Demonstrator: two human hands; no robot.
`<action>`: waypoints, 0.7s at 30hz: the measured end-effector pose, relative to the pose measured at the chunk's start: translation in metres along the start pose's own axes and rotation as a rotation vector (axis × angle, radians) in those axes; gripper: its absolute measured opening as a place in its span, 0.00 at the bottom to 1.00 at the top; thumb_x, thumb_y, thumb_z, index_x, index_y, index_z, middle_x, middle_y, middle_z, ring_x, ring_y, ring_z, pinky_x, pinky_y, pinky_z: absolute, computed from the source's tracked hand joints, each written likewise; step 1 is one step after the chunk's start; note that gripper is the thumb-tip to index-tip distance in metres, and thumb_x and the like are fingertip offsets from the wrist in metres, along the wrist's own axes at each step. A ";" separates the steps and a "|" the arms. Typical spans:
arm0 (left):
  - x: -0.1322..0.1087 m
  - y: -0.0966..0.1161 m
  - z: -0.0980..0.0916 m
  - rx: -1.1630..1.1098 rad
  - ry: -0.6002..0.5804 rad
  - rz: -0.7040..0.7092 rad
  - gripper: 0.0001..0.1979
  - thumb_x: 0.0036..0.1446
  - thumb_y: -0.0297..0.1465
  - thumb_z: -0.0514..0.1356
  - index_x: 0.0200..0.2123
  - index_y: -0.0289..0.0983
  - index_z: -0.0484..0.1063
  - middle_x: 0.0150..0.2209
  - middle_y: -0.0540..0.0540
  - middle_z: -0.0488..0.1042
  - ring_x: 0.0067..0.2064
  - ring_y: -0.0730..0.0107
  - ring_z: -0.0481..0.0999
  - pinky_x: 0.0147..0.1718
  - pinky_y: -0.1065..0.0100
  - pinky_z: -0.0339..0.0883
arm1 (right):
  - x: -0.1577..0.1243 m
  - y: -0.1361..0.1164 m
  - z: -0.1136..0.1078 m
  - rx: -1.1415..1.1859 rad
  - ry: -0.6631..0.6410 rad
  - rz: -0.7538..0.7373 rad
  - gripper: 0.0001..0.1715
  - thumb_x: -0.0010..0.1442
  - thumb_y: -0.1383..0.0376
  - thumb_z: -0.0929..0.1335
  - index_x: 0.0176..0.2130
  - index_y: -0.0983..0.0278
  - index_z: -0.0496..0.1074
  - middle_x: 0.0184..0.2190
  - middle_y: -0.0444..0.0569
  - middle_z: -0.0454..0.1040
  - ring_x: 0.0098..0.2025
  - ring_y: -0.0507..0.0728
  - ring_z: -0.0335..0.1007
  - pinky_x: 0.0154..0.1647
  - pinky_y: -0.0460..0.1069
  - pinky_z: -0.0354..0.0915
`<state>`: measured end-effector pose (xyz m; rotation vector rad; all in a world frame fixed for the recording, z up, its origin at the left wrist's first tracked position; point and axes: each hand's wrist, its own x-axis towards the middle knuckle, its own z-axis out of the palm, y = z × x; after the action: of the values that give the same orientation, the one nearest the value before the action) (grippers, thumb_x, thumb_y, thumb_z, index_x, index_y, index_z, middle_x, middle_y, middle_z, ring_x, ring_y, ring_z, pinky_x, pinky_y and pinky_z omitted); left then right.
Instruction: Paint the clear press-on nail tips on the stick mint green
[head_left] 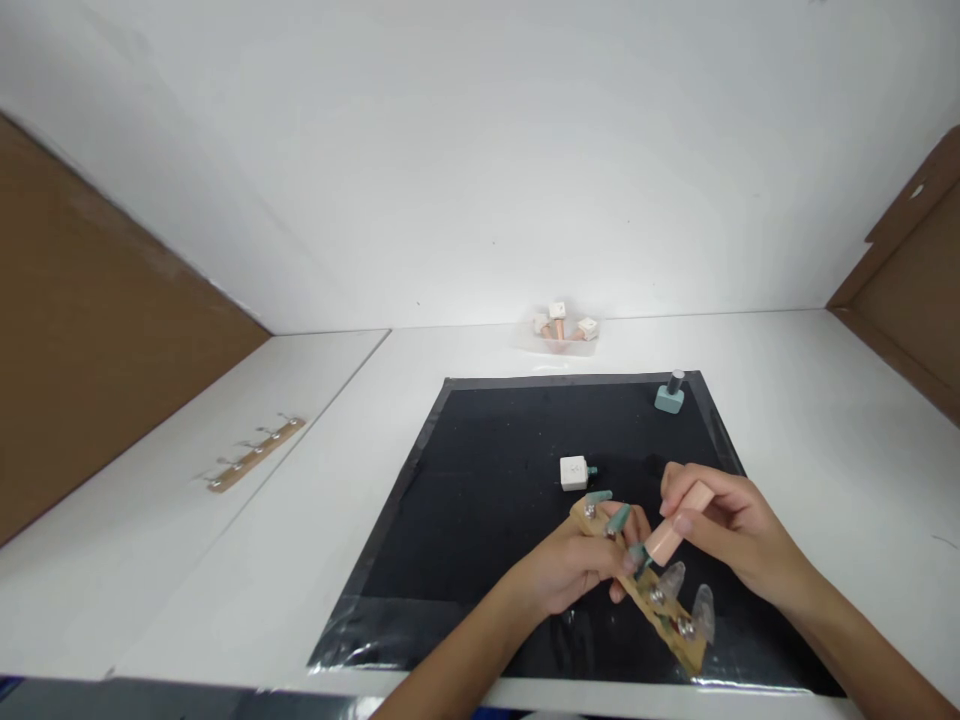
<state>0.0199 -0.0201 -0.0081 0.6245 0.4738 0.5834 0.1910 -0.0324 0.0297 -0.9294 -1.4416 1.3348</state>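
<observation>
My left hand [574, 568] is closed around a wooden strip [643, 598] that carries several false nail tips on metal stands. Two tips at its far end, one of them a green nail tip [618, 519], are painted; the clear nail tip [703, 612] at the near end looks bare. Between the fingers of my right hand [739, 530] is a nail polish brush [679, 522] with a peach-coloured cap. Its bristle end meets the middle nail tip, which is partly green. Behind the strip lies a white polish bottle [574, 473] on its side, green at its neck.
A teal bottle with a grey cap [670, 394] stands on the black mat [495, 440] at the far right. Toward the wall sits a clear plastic box [559, 345] of peach-capped white bottles. Another wooden strip with clear tips [259, 455] lies on the left table.
</observation>
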 end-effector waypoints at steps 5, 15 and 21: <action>0.000 0.003 0.004 0.071 0.067 -0.003 0.05 0.32 0.23 0.64 0.17 0.33 0.69 0.16 0.53 0.66 0.17 0.81 0.64 0.12 0.80 0.58 | -0.001 0.000 0.001 -0.060 0.040 0.005 0.13 0.56 0.57 0.71 0.25 0.62 0.72 0.21 0.42 0.69 0.23 0.50 0.63 0.25 0.45 0.61; 0.001 -0.001 0.005 0.222 0.167 0.107 0.09 0.34 0.26 0.65 0.18 0.35 0.64 0.17 0.56 0.62 0.18 0.80 0.64 0.14 0.78 0.60 | 0.000 -0.003 0.009 -0.191 0.187 0.034 0.20 0.54 0.61 0.70 0.15 0.63 0.67 0.16 0.44 0.72 0.19 0.50 0.62 0.21 0.45 0.62; -0.001 -0.002 0.006 0.314 0.163 0.144 0.12 0.37 0.27 0.66 0.21 0.34 0.63 0.21 0.54 0.67 0.19 0.81 0.66 0.16 0.78 0.63 | -0.001 0.001 0.011 -0.165 0.264 0.086 0.22 0.53 0.61 0.71 0.15 0.62 0.61 0.13 0.42 0.69 0.17 0.50 0.59 0.19 0.45 0.61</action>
<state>0.0234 -0.0243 -0.0054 0.9198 0.6855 0.7066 0.1804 -0.0367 0.0293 -1.2397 -1.3326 1.1172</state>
